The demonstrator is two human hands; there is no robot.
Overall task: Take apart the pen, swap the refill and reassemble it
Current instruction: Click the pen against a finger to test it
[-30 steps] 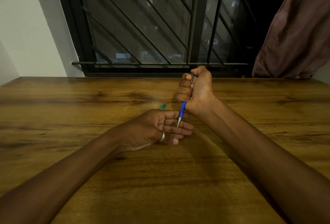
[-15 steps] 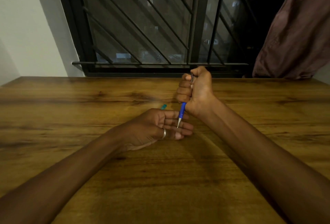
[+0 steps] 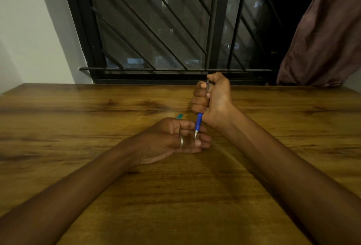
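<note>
My right hand (image 3: 214, 99) is closed in a fist around a pen (image 3: 198, 122), held upright over the wooden table (image 3: 175, 196). The pen's blue grip and silver tip stick out below the fist, and the tip touches the fingers of my left hand (image 3: 170, 140). A dark clip end shows above the fist near the thumb. My left hand rests on the table with the palm up and fingers spread, a ring on one finger, holding nothing. Just behind the left hand, a small teal piece (image 3: 179, 116) peeks out on the table; most of it is hidden.
The table's far edge meets a dark barred window (image 3: 156, 29). A brownish curtain (image 3: 322, 39) hangs at the right. A white wall (image 3: 29, 29) is at the left.
</note>
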